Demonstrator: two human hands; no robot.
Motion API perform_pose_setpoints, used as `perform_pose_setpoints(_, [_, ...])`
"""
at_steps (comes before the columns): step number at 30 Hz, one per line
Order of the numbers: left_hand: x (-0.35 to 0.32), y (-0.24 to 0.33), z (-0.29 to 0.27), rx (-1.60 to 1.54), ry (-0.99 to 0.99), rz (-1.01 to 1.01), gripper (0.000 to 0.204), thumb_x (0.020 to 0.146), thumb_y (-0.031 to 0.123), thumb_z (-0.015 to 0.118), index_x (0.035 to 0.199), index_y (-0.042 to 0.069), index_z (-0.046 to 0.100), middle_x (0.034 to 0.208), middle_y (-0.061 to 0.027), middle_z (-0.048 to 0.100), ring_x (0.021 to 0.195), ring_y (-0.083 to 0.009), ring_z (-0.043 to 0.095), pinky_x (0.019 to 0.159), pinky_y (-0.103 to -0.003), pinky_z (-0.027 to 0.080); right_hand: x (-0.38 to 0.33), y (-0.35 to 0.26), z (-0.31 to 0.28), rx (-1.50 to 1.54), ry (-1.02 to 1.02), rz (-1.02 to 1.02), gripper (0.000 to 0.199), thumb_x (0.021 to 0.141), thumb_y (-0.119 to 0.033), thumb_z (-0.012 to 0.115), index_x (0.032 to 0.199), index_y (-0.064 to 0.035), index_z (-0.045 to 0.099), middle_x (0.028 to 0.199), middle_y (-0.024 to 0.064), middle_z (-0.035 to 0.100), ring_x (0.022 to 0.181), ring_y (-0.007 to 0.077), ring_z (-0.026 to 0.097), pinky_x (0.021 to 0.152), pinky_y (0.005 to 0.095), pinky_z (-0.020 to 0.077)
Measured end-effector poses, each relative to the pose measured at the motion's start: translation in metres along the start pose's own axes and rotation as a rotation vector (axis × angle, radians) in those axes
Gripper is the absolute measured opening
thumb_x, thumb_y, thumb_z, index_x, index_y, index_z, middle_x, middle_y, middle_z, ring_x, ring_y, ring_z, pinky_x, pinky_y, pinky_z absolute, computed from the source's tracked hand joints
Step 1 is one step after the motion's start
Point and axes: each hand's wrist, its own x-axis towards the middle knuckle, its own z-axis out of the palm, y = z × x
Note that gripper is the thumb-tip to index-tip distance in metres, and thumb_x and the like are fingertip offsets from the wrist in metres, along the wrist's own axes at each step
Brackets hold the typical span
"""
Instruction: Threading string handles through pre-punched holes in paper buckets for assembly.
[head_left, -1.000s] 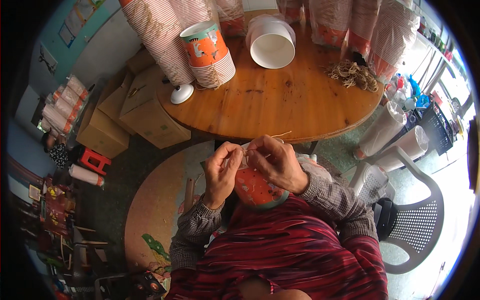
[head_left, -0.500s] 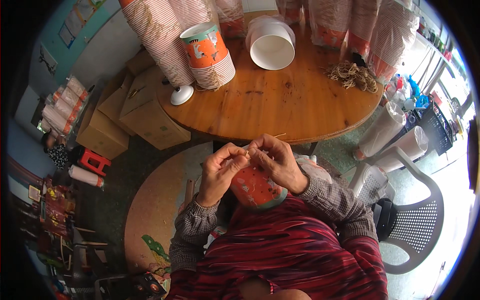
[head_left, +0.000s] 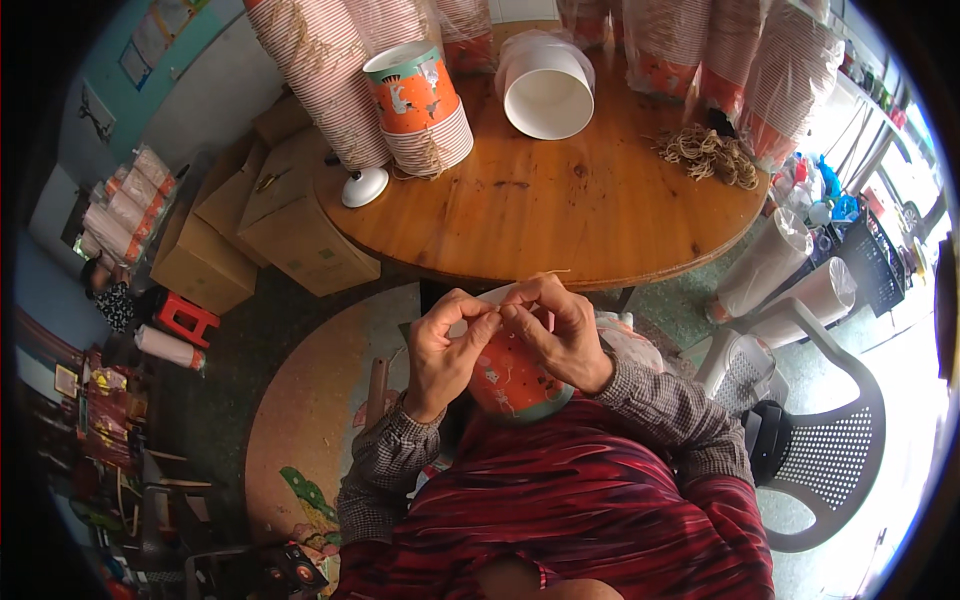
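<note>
Over the lap of a red-and-black patterned garment (head_left: 570,480), an orange tub (head_left: 515,375) lies tilted, its green band toward the body, just below both hands. The left hand (head_left: 445,345) and right hand (head_left: 560,335) meet fingertip to fingertip above it, each pinching thumb against finger on a thin cord (head_left: 558,271); most of the cord is hidden, one loose end jutting past the right knuckles. Beyond them spreads the wooden table (head_left: 570,235), with a white lid (head_left: 364,188) near its left edge, a tangle of twine (head_left: 712,158) at right, nested tubs (head_left: 430,145) behind the lid, and a white container (head_left: 548,105) on its side farther back.
</note>
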Motion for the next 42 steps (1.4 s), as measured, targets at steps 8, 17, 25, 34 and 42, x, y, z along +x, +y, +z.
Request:
perform_pose_setpoints(8, [-0.003, -0.004, 0.005, -0.015, 0.054, 0.005, 0.011, 0.092, 0.006, 0.06, 0.088, -0.005, 0.062, 0.079, -0.0045, 0.059, 0.076, -0.0091, 0.057, 0.068, -0.022, 0.046, 0.002, -0.006, -0.002, 0.17, -0.043, 0.205, 0.008, 0.088, -0.007, 0.062, 0.091, -0.0007, 0.058, 0.085, 0.0078, 0.064, 0.079, 0.016, 0.062, 0.072, 0.0278, 0.0502])
perform_pose_setpoints(17, [-0.004, 0.004, 0.004, -0.171, 0.08, -0.121, 0.017, 0.097, 0.012, 0.054, 0.095, -0.003, 0.063, 0.089, -0.0022, 0.064, 0.082, -0.0075, 0.058, 0.075, -0.022, 0.047, 0.0, -0.011, -0.006, 0.112, -0.09, 0.151, 0.008, 0.092, -0.007, 0.059, 0.094, 0.0007, 0.057, 0.085, 0.0052, 0.063, 0.078, 0.0084, 0.061, 0.07, 0.0237, 0.0509])
perform_pose_setpoints(25, [-0.006, 0.006, 0.003, -0.252, 0.125, -0.127, 0.016, 0.096, 0.012, 0.056, 0.101, -0.001, 0.064, 0.089, -0.0034, 0.065, 0.082, -0.0085, 0.06, 0.078, -0.024, 0.05, 0.02, 0.003, -0.009, 0.26, -0.21, 0.273, 0.01, 0.094, -0.011, 0.058, 0.094, -0.0005, 0.058, 0.08, -0.0015, 0.06, 0.072, 0.0039, 0.053, 0.065, 0.021, 0.0452])
perform_pose_setpoints(34, [-0.005, 0.005, -0.005, -0.366, 0.094, -0.216, 0.016, 0.095, 0.014, 0.059, 0.097, -0.001, 0.066, 0.082, -0.0012, 0.064, 0.075, -0.0064, 0.056, 0.071, -0.021, 0.046, 0.027, -0.007, -0.012, 0.469, -0.272, 0.215, 0.019, 0.092, -0.01, 0.063, 0.107, 0.0017, 0.063, 0.093, 0.002, 0.063, 0.088, 0.0094, 0.061, 0.079, 0.025, 0.0507])
perform_pose_setpoints(42, [-0.005, 0.007, -0.007, -0.404, 0.061, -0.21, 0.018, 0.094, 0.014, 0.059, 0.099, -0.002, 0.066, 0.079, -0.0016, 0.063, 0.074, -0.0071, 0.056, 0.071, -0.021, 0.046, 0.036, -0.008, -0.01, 0.288, -0.365, -0.051, 0.015, 0.087, -0.003, 0.067, 0.101, -0.001, 0.066, 0.091, 0.0051, 0.061, 0.085, 0.0136, 0.063, 0.079, 0.0261, 0.0523])
